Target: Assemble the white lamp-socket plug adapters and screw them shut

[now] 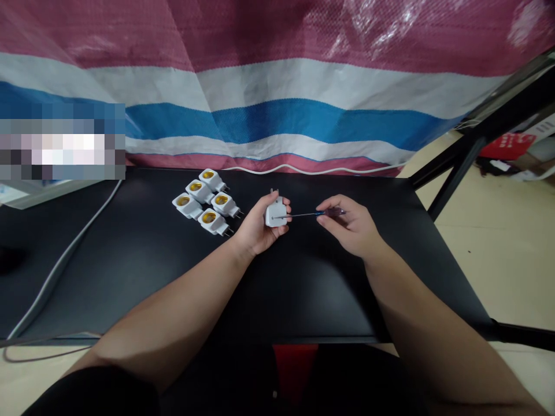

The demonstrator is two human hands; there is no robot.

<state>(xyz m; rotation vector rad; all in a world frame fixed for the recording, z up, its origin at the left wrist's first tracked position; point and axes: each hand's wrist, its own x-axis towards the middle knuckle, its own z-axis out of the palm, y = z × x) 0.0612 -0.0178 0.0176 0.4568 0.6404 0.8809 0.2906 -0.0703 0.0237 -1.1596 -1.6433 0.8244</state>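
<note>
My left hand point(255, 226) is wrapped round a white plug-in lamp socket point(276, 209), its back face turned up and a metal prong showing at the far end. In my right hand point(350, 226) is a screwdriver point(309, 215), pinched by its handle. The thin metal shaft points left, and its tip reaches the back face of the socket near a small hole. Whether the tip sits in a screw is too small to tell. Left of my left hand, several similar white sockets point(209, 218) lie in a cluster with brass-coloured openings up and prongs pointing right.
Both hands are above a black table point(277, 289). A striped red, white and blue sheet point(277, 118) hangs behind it, with a white cable point(321, 171) along its foot. Another cable point(65, 260) crosses the table's left side. A black metal frame point(451, 173) stands at the right.
</note>
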